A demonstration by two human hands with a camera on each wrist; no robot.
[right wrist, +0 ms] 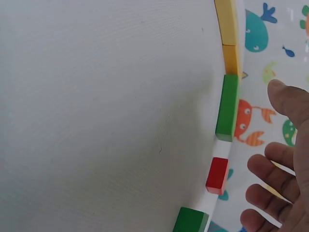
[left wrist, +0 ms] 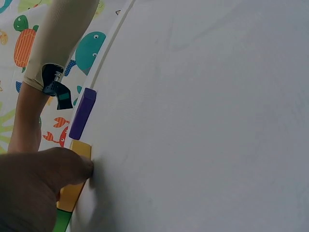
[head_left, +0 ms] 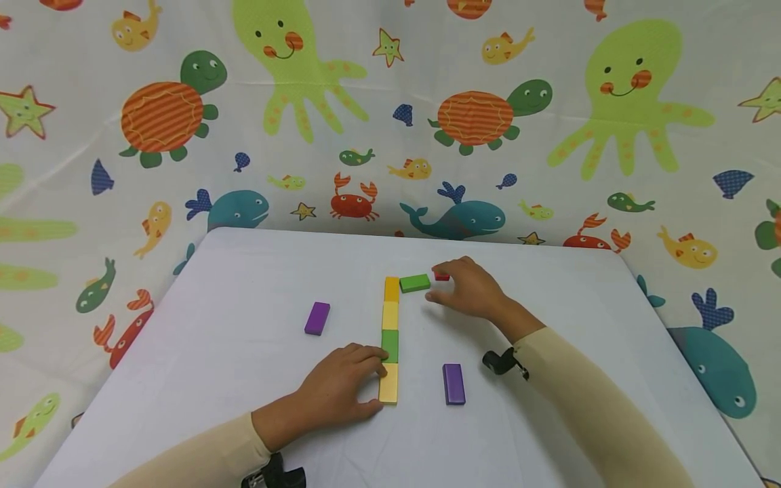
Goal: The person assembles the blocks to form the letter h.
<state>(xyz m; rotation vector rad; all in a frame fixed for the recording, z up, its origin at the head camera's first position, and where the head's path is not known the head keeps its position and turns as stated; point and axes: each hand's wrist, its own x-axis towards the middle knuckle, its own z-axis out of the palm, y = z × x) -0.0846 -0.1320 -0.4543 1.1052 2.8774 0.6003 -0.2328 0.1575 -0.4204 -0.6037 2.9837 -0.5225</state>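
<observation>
- A person seated at a white-covered desk [head_left: 256,285] lays coloured blocks end to end, the work shown from above and from both wrists.
- A column of four blocks already stands in line: an orange block [head_left: 392,289] at the far end, then a yellow block [head_left: 390,316], a green block [head_left: 390,346] and, nearest the person, a pale yellow block [head_left: 388,384].
- The left hand [head_left: 342,390] lies flat beside the near end of the column, fingers fairly straight and touching the side of the green and pale yellow blocks; it grips nothing.
- A second green block [head_left: 415,282] lies crosswise at the top of the column, just beside the orange block, starting a turn to the right.
- The right hand [head_left: 466,288] rests on the desk just right of that piece, fingers loosely bent, near a small red block [head_left: 442,276]. From the wrist view the red block [right wrist: 217,175] lies apart from the fingers [right wrist: 270,169], so the hand appears released, though contact in the head view cannot be ruled out.
- Judged from the layout, the line is partly built: five blocks placed, the red one about to join.
- Two purple blocks remain loose: one [head_left: 317,318] left of the column, another [head_left: 453,383] to its right near the person.
- A sea-creature print cloth [head_left: 390,122] hangs behind.
</observation>
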